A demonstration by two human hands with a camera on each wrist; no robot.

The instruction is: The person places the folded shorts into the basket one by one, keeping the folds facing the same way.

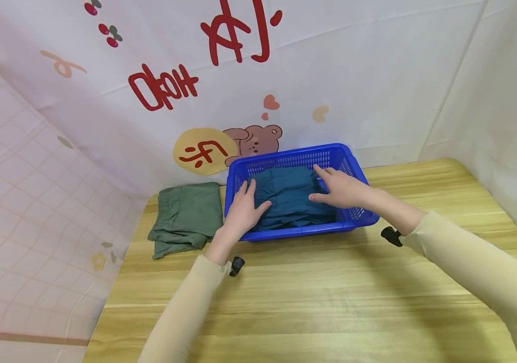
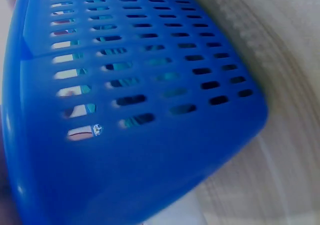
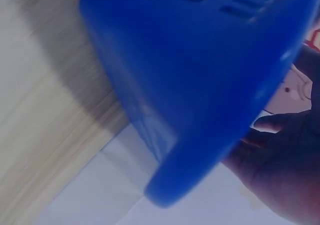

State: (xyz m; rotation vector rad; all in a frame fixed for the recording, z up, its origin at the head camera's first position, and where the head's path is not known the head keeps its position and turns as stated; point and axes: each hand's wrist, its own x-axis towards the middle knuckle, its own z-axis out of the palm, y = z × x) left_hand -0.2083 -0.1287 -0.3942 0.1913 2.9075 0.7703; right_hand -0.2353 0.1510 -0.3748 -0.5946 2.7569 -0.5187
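In the head view a folded teal-blue garment [image 1: 292,194] with a gathered waistband at its left lies inside a blue plastic basket [image 1: 304,232]. My left hand [image 1: 245,209] reaches over the basket's left end, fingers spread along the garment's left edge. Over the right part of the basket is my right hand [image 1: 340,189], its thumb and fingers stretched apart by the garment's right edge. The left wrist view is filled by the slotted basket wall [image 2: 125,155], teal cloth showing through the slots. In the right wrist view the right hand [image 3: 280,160] is dark beside the basket rim [image 3: 200,155].
A folded green garment [image 1: 190,217] with an elastic waistband lies on the wooden table [image 1: 313,302] left of the basket. Behind the table hangs a white printed cloth [image 1: 353,75] with a bear and red characters. Black wrist devices [image 1: 237,265] sit at both cuffs.
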